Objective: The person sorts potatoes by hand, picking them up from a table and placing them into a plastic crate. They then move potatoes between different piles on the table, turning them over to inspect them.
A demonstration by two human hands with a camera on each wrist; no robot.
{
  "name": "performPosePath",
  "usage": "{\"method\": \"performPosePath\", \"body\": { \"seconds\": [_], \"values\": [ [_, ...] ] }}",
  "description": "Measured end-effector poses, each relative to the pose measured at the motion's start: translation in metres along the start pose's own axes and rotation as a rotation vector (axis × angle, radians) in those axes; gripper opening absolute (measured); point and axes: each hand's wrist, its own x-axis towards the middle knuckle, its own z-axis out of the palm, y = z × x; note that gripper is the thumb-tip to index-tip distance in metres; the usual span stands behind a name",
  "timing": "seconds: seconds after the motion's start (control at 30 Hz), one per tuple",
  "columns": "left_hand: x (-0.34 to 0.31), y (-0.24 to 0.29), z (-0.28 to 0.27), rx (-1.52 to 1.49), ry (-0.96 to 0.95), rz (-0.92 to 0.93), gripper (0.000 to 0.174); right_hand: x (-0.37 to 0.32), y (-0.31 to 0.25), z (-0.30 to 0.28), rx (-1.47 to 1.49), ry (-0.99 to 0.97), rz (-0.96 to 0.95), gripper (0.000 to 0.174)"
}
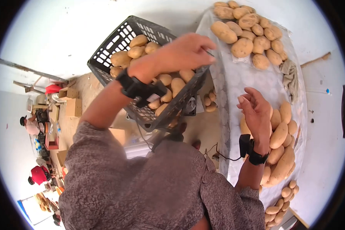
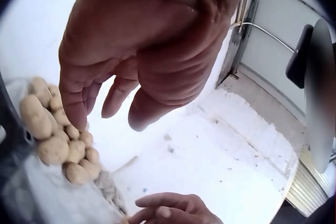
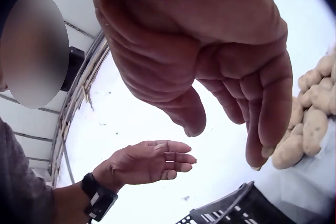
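In the head view my left hand [image 1: 184, 51] is over the right side of a black crate [image 1: 132, 23] of potatoes, its fingers extending towards the table. The left wrist view shows this hand [image 2: 142, 50] with bent, parted fingers and nothing between them. My right hand [image 1: 257, 115] is raised above the table beside a pile of long potatoes [image 1: 279, 135], palm turned inward. The right wrist view has the same hand [image 3: 210, 61] with thumb and fingers apart, holding nothing. Another potato pile [image 1: 242, 48] lies at the table's far end.
A crumpled cloth [image 1: 290, 78] lies near the table's right side. Smaller potatoes [image 1: 273, 209] are at the near end. A cable [image 1: 227, 157] hangs by my right wrist. Cardboard boxes [image 1: 73, 108] and people, one in a red top [image 1: 39, 175], are at the far left.
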Motion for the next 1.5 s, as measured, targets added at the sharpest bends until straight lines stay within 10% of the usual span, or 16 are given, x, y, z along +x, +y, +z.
{"method": "performPosePath", "body": {
  "seconds": [0.47,0.73,0.93,1.23,1.5],
  "values": [
    [-0.050,-0.222,-0.054,0.130,0.044,-0.490,0.042,0.076,-0.042,0.126,-0.202,-0.381,-0.313,0.032],
    [-0.056,-0.215,-0.011,0.354,-0.108,-0.622,0.029,0.078,-0.024,0.150,-0.291,-0.475,-0.393,0.035],
    [-0.046,-0.264,0.031,0.401,-0.042,-1.163,0.072,0.081,-0.026,0.152,-0.316,-0.466,-0.409,0.030],
    [-0.046,-0.229,0.060,0.644,-0.054,-1.142,0.098,0.077,-0.026,0.165,-0.356,-0.471,-0.420,0.030],
    [-0.042,-0.232,0.047,0.700,-0.216,-1.057,0.076,0.069,-0.022,0.158,-0.358,-0.463,-0.403,0.024]
  ]
}}
